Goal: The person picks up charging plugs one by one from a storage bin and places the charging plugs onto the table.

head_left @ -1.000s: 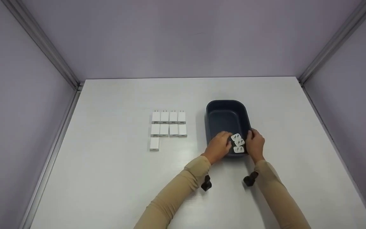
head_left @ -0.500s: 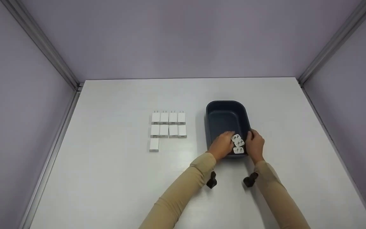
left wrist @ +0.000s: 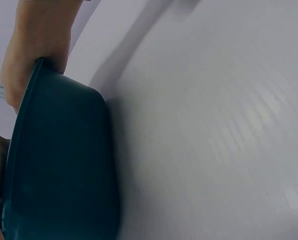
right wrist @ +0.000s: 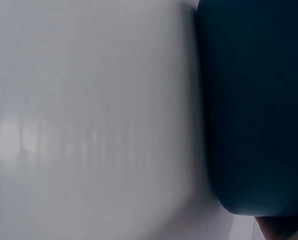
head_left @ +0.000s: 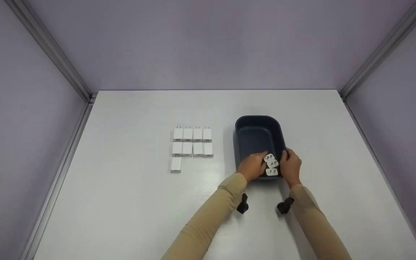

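Note:
In the head view my right hand (head_left: 290, 167) grips the right rim of a dark blue plastic bin (head_left: 237, 144), thumb on the inner side. My left hand (head_left: 252, 167) reaches over the near left part of the bin, its bent fingers right beside three white plug chargers (head_left: 272, 164). These stand prongs up in the near right corner; the two farther ones sit at an angle. The palm side of the left hand is hidden, so I cannot tell whether it pinches a charger. Both wrist views show mostly the bin's outer wall (left wrist: 63, 160).
On the white table (head_left: 128, 202), left of the bin, several white chargers (head_left: 187, 134) lie flat in two rows. One more charger (head_left: 176, 165) lies alone under the left end of the nearer row. Lilac walls (head_left: 208, 43) enclose the table.
My left hand has shifted slightly to the right, closer against the chargers in the bin. The right hand, the bin and the chargers on the table stay put.

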`<state>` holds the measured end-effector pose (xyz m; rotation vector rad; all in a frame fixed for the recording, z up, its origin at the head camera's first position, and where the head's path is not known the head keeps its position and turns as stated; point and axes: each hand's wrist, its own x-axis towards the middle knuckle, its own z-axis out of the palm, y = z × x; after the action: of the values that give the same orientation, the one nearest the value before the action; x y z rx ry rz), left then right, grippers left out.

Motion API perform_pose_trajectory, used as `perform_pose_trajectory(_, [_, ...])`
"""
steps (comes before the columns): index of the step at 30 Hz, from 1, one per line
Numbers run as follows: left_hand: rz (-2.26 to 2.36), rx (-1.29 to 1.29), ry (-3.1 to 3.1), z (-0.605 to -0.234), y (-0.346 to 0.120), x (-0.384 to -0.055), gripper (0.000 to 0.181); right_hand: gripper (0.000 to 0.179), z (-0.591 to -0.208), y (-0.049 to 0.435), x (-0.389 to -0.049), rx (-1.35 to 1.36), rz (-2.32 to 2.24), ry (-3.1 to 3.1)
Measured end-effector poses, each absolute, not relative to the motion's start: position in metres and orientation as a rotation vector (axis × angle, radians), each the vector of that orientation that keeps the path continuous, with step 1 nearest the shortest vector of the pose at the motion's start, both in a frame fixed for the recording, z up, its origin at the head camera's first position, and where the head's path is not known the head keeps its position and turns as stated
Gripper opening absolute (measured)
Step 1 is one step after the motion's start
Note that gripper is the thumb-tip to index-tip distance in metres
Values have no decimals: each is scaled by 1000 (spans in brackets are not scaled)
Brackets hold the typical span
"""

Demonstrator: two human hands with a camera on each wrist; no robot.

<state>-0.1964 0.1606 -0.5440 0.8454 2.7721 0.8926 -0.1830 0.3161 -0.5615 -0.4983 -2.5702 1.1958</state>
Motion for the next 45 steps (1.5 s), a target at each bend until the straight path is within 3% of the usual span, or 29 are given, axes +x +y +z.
perform_pose_trajectory(9, [936, 794, 2756, -544, 162, -195, 30, 39, -563, 317, -183, -531, 1208, -2588])
perform_pose_trajectory(45, [893, 725, 2958, -548, 164, -191, 27, 36, -564, 317, -184, -497, 1172, -2560])
